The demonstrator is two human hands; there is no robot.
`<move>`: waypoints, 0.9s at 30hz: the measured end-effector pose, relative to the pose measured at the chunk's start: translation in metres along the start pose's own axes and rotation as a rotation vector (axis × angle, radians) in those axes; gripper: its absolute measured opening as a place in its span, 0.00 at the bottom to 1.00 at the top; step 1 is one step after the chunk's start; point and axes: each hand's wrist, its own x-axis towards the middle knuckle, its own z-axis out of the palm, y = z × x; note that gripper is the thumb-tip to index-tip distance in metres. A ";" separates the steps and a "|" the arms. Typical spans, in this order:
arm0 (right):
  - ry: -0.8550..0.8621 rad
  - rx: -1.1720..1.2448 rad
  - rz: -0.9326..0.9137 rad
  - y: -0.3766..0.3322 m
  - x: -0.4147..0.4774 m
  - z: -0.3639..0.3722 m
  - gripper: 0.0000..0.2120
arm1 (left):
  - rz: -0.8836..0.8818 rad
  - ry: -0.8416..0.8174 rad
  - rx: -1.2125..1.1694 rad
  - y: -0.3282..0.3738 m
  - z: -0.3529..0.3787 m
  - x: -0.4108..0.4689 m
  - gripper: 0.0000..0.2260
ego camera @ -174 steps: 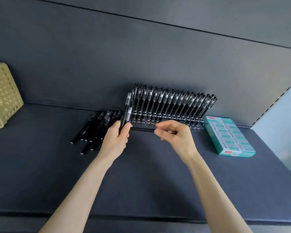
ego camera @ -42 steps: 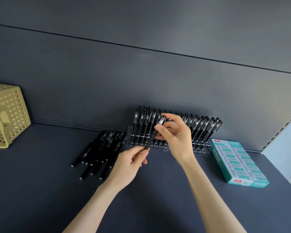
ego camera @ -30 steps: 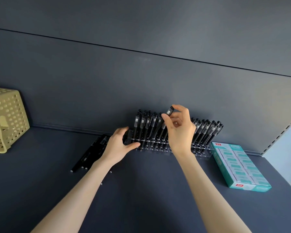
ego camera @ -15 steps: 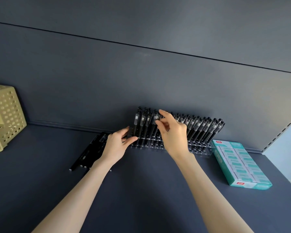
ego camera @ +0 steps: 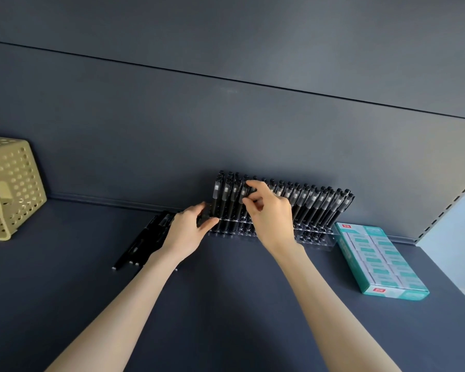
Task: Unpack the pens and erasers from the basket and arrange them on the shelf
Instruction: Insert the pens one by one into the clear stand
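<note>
The basket (ego camera: 10,189) lies tipped at the far left of the shelf (ego camera: 226,304). Loose pens (ego camera: 142,242) wait beside my left hand (ego camera: 188,232), whose fingers close on the rack (ego camera: 314,237) end to steady it. My right hand (ego camera: 271,213) pinches one pen top in the row. I should push it straight down its hole, without tilting neighbours. The erasers (ego camera: 379,261) box lies right. My hands hide the holes; I cannot tell if the pen is seated.

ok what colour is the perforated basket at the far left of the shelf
Pale yellow basket, dotted with round holes; the head view, the only one, shows it.
</note>
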 end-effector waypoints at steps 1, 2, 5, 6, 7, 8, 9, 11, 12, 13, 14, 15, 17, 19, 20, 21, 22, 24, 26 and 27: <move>0.010 0.007 0.000 -0.001 -0.002 -0.001 0.15 | -0.014 0.016 0.047 0.002 -0.002 -0.002 0.20; 0.025 0.022 0.000 -0.002 -0.005 -0.003 0.15 | -0.027 0.046 0.075 0.003 -0.004 -0.004 0.21; 0.057 0.104 -0.003 -0.009 -0.019 -0.003 0.12 | -0.067 0.153 0.140 0.003 -0.015 -0.016 0.18; 0.053 0.135 -0.001 -0.013 -0.025 -0.001 0.10 | -0.087 0.186 0.168 0.001 -0.019 -0.021 0.16; 0.037 0.164 0.006 -0.017 -0.031 0.002 0.08 | -0.117 0.213 0.206 -0.001 -0.025 -0.027 0.15; 0.008 0.185 0.019 -0.021 -0.037 0.007 0.07 | -0.157 0.236 0.249 -0.005 -0.030 -0.033 0.14; -0.031 0.199 0.038 -0.025 -0.042 0.013 0.06 | -0.199 0.253 0.289 -0.009 -0.036 -0.040 0.14; -0.120 0.204 0.090 -0.033 -0.051 0.028 0.05 | -0.277 0.258 0.350 -0.018 -0.047 -0.051 0.16; -0.162 0.202 0.119 -0.037 -0.054 0.035 0.05 | -0.313 0.243 0.370 -0.023 -0.053 -0.055 0.17; -0.199 0.199 0.145 -0.040 -0.057 0.043 0.04 | -0.343 0.226 0.383 -0.027 -0.057 -0.059 0.19; -0.231 0.193 0.166 -0.044 -0.059 0.051 0.04 | -0.366 0.211 0.391 -0.032 -0.061 -0.061 0.21; -0.257 0.180 0.185 -0.048 -0.061 0.059 0.05 | -0.382 0.196 0.398 -0.036 -0.064 -0.062 0.22; -0.300 0.106 0.217 -0.055 -0.064 0.076 0.09 | -0.387 0.158 0.417 -0.042 -0.069 -0.061 0.26; -0.327 -0.006 0.248 -0.062 -0.066 0.092 0.15 | -0.352 0.102 0.426 -0.048 -0.073 -0.056 0.28; -0.326 -0.052 0.270 -0.066 -0.066 0.099 0.17 | -0.333 0.065 0.405 -0.050 -0.074 -0.052 0.29; -0.316 -0.085 0.295 -0.069 -0.065 0.105 0.18 | -0.318 0.023 0.362 -0.052 -0.076 -0.049 0.30; -0.301 -0.106 0.320 -0.072 -0.064 0.110 0.19 | -0.307 -0.016 0.311 -0.055 -0.079 -0.046 0.30; -0.267 -0.130 0.369 -0.077 -0.061 0.120 0.19 | -0.300 -0.088 0.248 -0.060 -0.086 -0.038 0.30; -0.234 -0.123 0.437 -0.081 -0.058 0.127 0.20 | -0.304 -0.154 0.230 -0.067 -0.093 -0.029 0.29; -0.215 -0.107 0.468 -0.082 -0.058 0.130 0.21 | -0.302 -0.184 0.228 -0.070 -0.097 -0.025 0.28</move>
